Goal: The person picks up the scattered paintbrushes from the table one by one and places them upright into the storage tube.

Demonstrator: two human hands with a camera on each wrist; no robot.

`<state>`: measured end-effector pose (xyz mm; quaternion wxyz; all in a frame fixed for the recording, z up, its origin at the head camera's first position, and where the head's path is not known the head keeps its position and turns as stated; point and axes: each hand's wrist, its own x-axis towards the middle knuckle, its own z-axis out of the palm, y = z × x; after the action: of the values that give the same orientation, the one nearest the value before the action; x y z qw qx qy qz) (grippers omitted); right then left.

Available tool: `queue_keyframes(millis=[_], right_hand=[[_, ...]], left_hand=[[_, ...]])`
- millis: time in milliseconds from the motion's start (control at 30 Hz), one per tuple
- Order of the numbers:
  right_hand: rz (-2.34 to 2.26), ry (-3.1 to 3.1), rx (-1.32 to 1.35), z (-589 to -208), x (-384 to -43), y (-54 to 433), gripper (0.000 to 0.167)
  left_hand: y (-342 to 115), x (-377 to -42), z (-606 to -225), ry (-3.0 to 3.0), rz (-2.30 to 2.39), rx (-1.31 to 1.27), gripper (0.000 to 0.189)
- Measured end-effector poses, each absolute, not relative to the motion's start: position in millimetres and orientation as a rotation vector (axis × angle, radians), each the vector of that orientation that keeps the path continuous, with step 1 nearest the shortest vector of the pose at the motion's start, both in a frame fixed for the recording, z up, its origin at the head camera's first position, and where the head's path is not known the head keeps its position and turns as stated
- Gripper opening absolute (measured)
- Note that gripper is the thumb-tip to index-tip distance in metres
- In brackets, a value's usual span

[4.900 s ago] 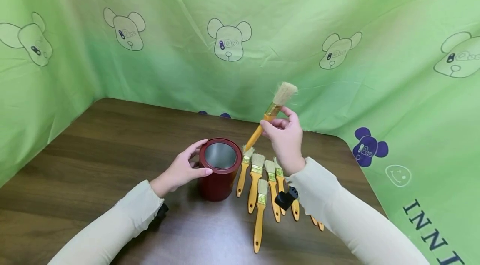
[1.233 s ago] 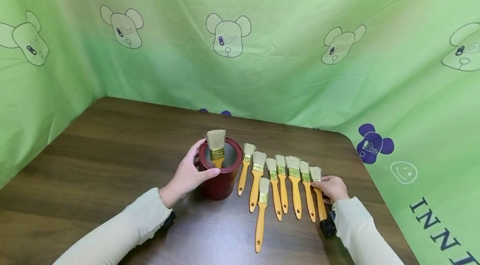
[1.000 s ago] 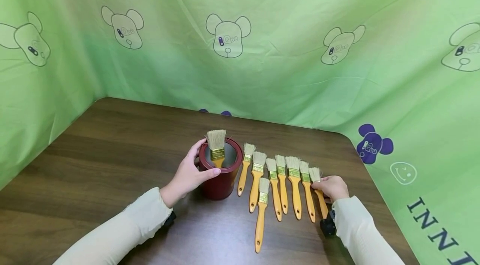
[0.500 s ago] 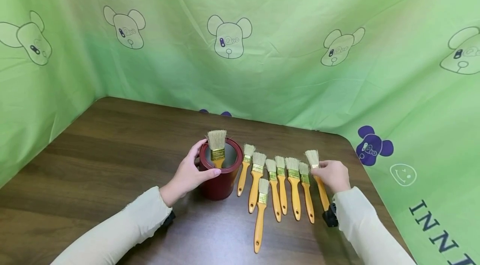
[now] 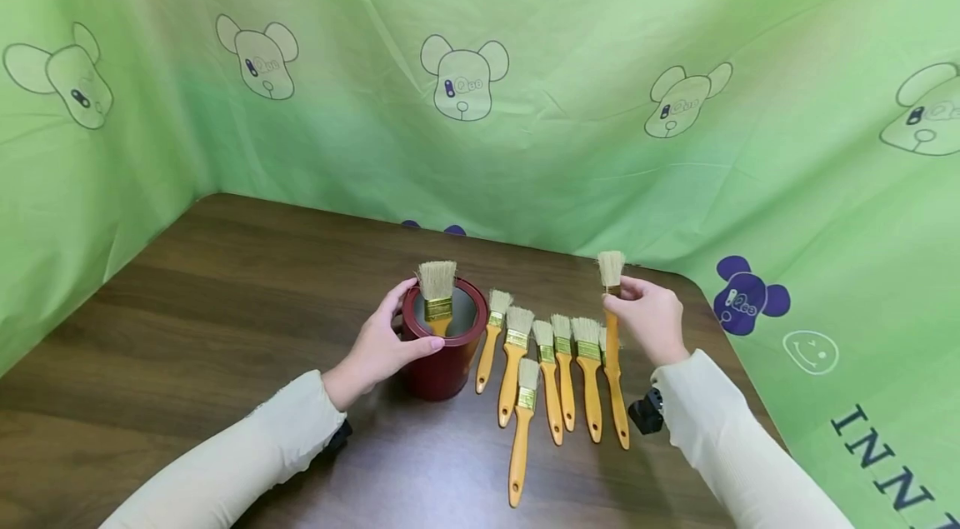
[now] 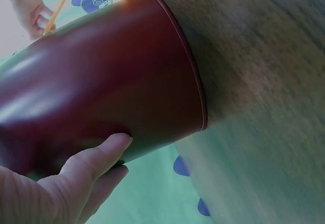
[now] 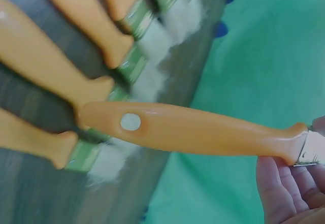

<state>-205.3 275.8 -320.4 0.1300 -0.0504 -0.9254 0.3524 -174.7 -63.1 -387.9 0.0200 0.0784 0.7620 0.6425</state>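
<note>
My left hand (image 5: pixel 381 347) holds an upright dark red can (image 5: pixel 441 372) by its side, thumb at the near rim and fingers around the back. In the left wrist view the can's smooth wall (image 6: pixel 106 71) fills much of the frame. A wide paintbrush (image 5: pixel 437 281) stands inside it, bristles up, its lower handle hidden. My right hand (image 5: pixel 651 319) pinches another paintbrush (image 5: pixel 611 269) near its metal ferrule, bristles up. That brush's orange handle (image 7: pixel 203 130) hangs down over the row in the head view, overlapping the rightmost lying paintbrush (image 5: pixel 618 408).
Several paintbrushes (image 5: pixel 588 379) lie side by side to the right of the can, bristles pointing away. One paintbrush (image 5: pixel 519 446) lies nearer the front edge. The brown wooden table (image 5: pixel 187 304) is enclosed by a green printed cloth (image 5: pixel 360 137).
The brush my right hand held 4.9 s ago now stands in the can. Since then that hand has picked up the row's rightmost paintbrush, raising it and moving left. The left hand stays on the can.
</note>
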Motion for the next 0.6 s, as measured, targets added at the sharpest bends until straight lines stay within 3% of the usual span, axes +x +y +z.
queue_keyframes(millis=[333, 600], right_hand=[[1.341, -2.584, -0.073, -292.7, -206.4, 236.8, 0.054], [1.262, -2.571, 0.109, -260.2, -212.2, 195.7, 0.048]], left_hand=[[-64.1, -173.4, -386.5, 2.369, 1.979, 0.268, 0.086], [-64.5, -175.3, -388.9, 2.355, 1.981, 0.258, 0.087]])
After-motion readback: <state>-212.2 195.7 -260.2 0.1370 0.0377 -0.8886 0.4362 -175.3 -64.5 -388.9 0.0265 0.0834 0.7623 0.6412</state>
